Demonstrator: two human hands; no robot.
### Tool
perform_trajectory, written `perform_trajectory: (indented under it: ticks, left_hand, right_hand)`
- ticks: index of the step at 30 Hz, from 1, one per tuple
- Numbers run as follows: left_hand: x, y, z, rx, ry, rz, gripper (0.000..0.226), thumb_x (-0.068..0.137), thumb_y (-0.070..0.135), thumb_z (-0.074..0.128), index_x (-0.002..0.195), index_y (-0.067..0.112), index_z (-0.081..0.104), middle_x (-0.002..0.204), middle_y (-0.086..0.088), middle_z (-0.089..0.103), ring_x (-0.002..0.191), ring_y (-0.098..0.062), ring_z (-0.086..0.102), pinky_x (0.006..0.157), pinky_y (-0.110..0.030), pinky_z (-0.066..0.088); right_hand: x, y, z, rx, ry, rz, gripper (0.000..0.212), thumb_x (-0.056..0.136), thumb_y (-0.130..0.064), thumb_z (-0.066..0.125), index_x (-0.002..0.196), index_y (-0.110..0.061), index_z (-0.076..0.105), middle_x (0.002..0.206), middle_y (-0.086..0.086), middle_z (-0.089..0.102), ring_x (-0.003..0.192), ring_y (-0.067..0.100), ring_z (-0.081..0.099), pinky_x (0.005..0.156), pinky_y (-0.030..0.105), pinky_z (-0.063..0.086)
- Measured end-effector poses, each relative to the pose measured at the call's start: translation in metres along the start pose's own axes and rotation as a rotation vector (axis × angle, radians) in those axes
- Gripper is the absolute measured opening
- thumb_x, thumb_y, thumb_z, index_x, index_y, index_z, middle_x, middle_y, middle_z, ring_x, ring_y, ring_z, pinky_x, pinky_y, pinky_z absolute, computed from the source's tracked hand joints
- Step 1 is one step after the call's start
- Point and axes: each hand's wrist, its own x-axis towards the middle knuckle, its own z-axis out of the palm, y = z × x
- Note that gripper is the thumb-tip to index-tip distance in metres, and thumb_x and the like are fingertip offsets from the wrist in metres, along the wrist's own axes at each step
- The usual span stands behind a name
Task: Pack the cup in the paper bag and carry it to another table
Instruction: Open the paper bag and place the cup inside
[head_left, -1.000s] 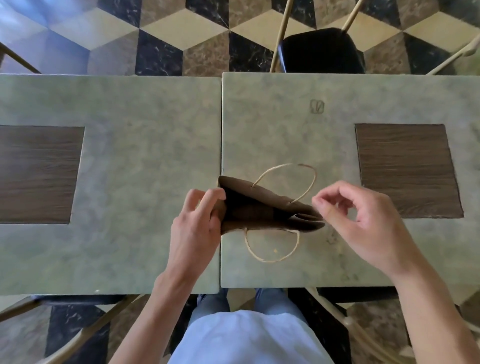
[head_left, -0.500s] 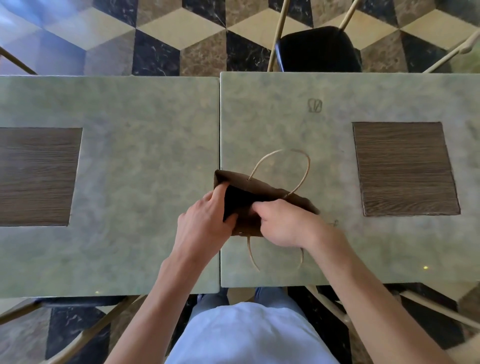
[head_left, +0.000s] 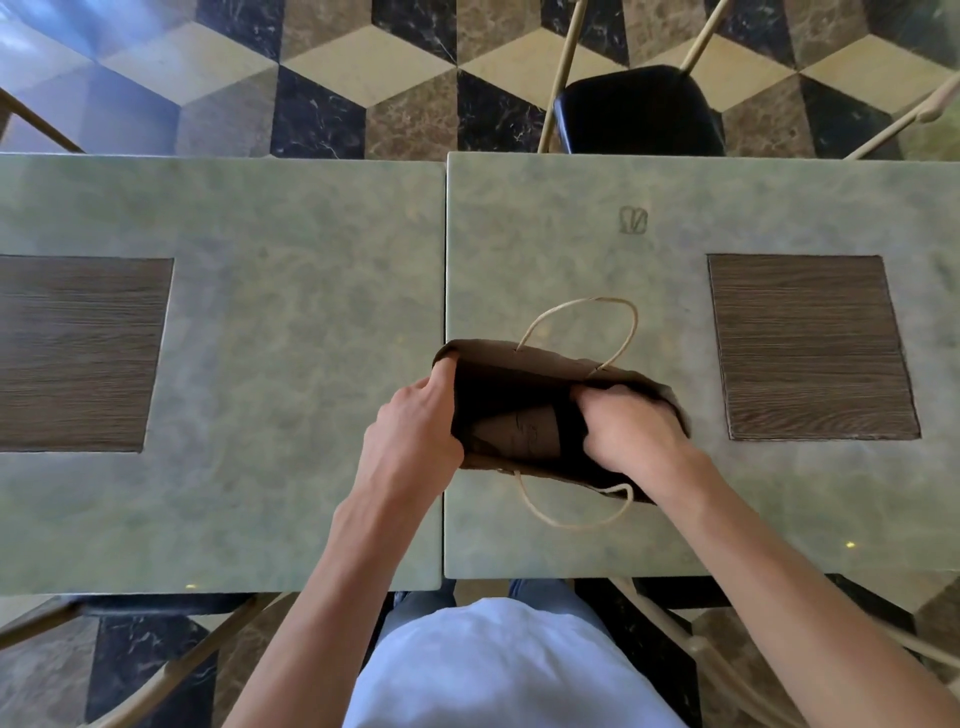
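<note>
A brown paper bag (head_left: 550, 358) with pale twine handles stands on the right-hand green table (head_left: 571, 249), its mouth spread wide and facing up. My left hand (head_left: 410, 436) pinches the bag's left rim, thumb outside and fingers inside. My right hand (head_left: 628, 431) grips the right rim, fingers curled over the edge into the bag. Inside, the folded brown bottom (head_left: 519, 431) shows. No cup is visible anywhere in view.
A second green table (head_left: 260, 312) butts against the first on the left; each has a dark wood inlay (head_left: 810, 348). A black-seated chair (head_left: 639, 111) stands beyond the far edge, and chair frames show at the near edge. The floor is patterned marble.
The bag went from nearly flat to spread open. My right hand moved left from beside the bag onto its right rim, and both hands pulled the sides apart.
</note>
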Motion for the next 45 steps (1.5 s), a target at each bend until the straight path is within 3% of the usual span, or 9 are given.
perform_trajectory:
  ticks: [5,9,16,21,27,31,35,39,45]
  left_hand:
    - [-0.003,0.001,0.0,0.115,-0.115,-0.062,0.094,0.074,0.011,0.063,0.143,0.044,0.009,0.088,0.003,0.048,0.065,-0.02,0.049,0.059,-0.035,0.044]
    - [0.0,0.002,0.002,0.063,-0.156,-0.087,0.098,0.074,0.006,0.06,0.142,0.047,0.003,0.081,0.0,0.045,0.064,-0.023,0.056,0.06,-0.04,0.055]
    - [0.004,0.005,0.002,-0.064,-0.186,-0.091,0.096,0.077,0.006,0.063,0.145,0.044,0.006,0.082,-0.011,0.053,0.056,-0.027,0.063,0.045,-0.039,0.058]
    - [0.007,0.012,0.0,-0.072,-0.199,-0.099,0.1,0.075,0.01,0.069,0.146,0.043,0.008,0.083,-0.007,0.051,0.058,-0.025,0.063,0.051,-0.043,0.06]
    - [0.004,0.015,0.005,-0.062,-0.229,-0.126,0.113,0.074,0.012,0.079,0.152,0.034,0.0,0.085,-0.004,0.045,0.062,-0.017,0.053,0.048,-0.032,0.048]
    - [0.0,0.019,0.007,-0.09,-0.246,-0.132,0.12,0.072,0.019,0.084,0.153,0.034,-0.004,0.082,0.002,0.036,0.064,-0.012,0.042,0.056,-0.027,0.039]
    - [-0.002,0.024,0.009,-0.091,-0.271,-0.115,0.12,0.074,0.019,0.083,0.153,0.034,-0.006,0.078,0.004,0.034,0.064,-0.01,0.045,0.049,-0.022,0.037]
    - [-0.005,0.024,0.006,-0.081,-0.297,-0.114,0.118,0.076,0.02,0.082,0.152,0.034,-0.007,0.078,0.004,0.034,0.064,-0.01,0.046,0.051,-0.024,0.039]
    - [-0.01,0.021,0.009,-0.085,-0.302,-0.183,0.123,0.074,0.022,0.084,0.152,0.035,-0.01,0.09,-0.005,0.043,0.064,-0.011,0.047,0.051,-0.025,0.038]
  right_hand:
    - [-0.005,0.016,0.003,-0.004,-0.02,-0.051,0.059,0.08,-0.033,0.071,0.134,-0.02,0.05,0.124,0.01,0.066,0.116,0.032,0.062,0.09,0.035,0.049]
    - [-0.004,0.024,0.006,0.016,0.025,-0.125,0.076,0.068,-0.049,0.08,0.131,-0.02,0.049,0.129,0.004,0.063,0.118,0.028,0.06,0.087,0.035,0.048]
    - [-0.005,0.05,-0.003,0.315,-0.027,-0.266,0.093,0.063,-0.035,0.091,0.142,-0.021,0.045,0.132,0.008,0.061,0.122,0.025,0.058,0.1,0.035,0.048]
    - [-0.02,0.071,0.004,0.383,0.231,-0.319,0.077,0.067,-0.02,0.091,0.134,-0.012,0.056,0.124,0.008,0.063,0.111,0.025,0.063,0.093,0.039,0.053]
    - [-0.033,0.086,0.012,-0.004,0.666,-0.297,0.077,0.049,-0.045,0.094,0.115,-0.014,0.072,0.101,0.009,0.048,0.094,0.031,0.045,0.082,0.045,0.04]
    - [-0.034,0.097,0.012,0.122,0.526,-0.201,0.089,0.052,-0.045,0.094,0.132,-0.025,0.062,0.099,0.006,0.042,0.091,0.03,0.05,0.077,0.044,0.045]
    - [-0.035,0.093,0.006,0.229,0.267,-0.124,0.104,0.068,-0.037,0.088,0.151,-0.04,0.025,0.066,-0.009,0.046,0.068,0.026,0.055,0.062,0.037,0.044]
    - [-0.037,0.086,0.006,0.265,0.199,-0.118,0.115,0.075,-0.018,0.081,0.156,-0.041,0.003,0.051,0.0,0.047,0.046,0.02,0.053,0.051,0.039,0.047]
    - [-0.039,0.081,0.008,0.335,0.214,-0.177,0.112,0.077,-0.002,0.068,0.158,-0.038,-0.001,0.047,0.004,0.047,0.043,0.024,0.054,0.051,0.042,0.052]
